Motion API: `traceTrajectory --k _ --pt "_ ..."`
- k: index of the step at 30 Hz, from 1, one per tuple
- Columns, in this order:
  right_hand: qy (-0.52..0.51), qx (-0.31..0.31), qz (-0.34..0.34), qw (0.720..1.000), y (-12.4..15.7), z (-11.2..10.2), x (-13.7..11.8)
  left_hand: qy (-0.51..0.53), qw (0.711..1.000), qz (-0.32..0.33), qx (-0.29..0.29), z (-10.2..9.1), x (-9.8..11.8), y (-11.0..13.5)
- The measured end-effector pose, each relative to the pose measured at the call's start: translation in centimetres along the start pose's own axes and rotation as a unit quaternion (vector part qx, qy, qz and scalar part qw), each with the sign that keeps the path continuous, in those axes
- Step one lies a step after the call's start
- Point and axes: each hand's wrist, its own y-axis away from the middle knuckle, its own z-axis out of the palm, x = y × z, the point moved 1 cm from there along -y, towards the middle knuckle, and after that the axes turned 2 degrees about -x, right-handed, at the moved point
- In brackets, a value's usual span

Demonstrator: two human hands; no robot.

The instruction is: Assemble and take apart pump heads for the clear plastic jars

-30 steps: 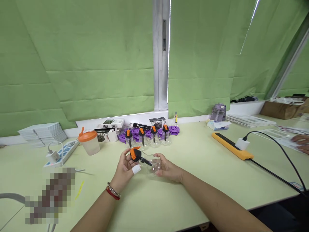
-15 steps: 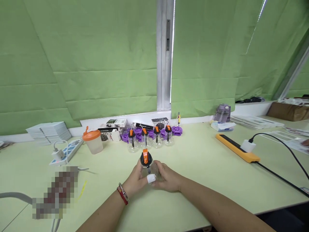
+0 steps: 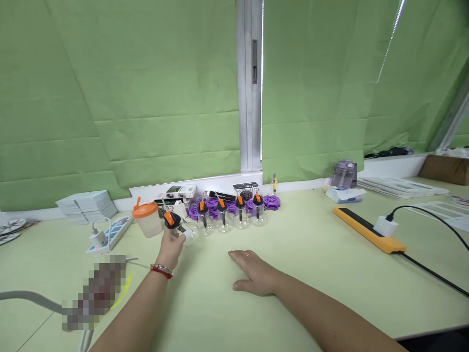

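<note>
From my end I am now holding the clear bottle [image 3: 173,221] with the left hand [image 3: 171,248] alone, where half a second ago both hands were cupping it upright, nearer to me and in front of the row of four matching bottles [image 3: 222,205]. It is now leaning just beside the row's left end, its black-and-orange lid tipping away from the row and its base pointing toward it. My left fingers are gripping it below the lid, the wrapped thumb lying along the glass, though the other fingertips are mostly hiding from me. The right hand [image 3: 254,274] is no longer gripping anything: its fingers are stretching out, thumb apart, in front of the row, and I cannot tell whether it is resting on the table [image 3: 293,264] or hanging just above it. I am reading this as a shift from two-handed to one-handed handling, with the tilt still needing control. Close quarters are worrying me most: the orange-lidded cup [image 3: 146,220] is standing left of the row, near the held bottle, and I am not managing to see whether its base is touching the nearest neighbour. Purple plastic parts [image 3: 271,202] and small boxes [image 3: 182,191] are crowding behind the row, while the orange power strip [image 3: 366,234] is lying well to its right.
</note>
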Motion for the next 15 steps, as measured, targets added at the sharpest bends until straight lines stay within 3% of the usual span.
traceTrajectory --k 2,6,15 --pt "0.01 -0.004 -0.007 1.0 0.0 -0.1 -0.1 -0.057 0.997 -0.042 0.021 -0.9 -0.9 -2.0" --pt "0.02 -0.015 -0.018 1.0 0.0 -0.3 -0.2 -0.089 0.994 -0.062 0.017 -1.1 -2.5 -4.9" --pt "0.009 -0.017 -0.025 1.0 0.0 -0.5 0.0 -0.103 0.993 -0.063 0.0 -0.1 -6.2 -7.7"
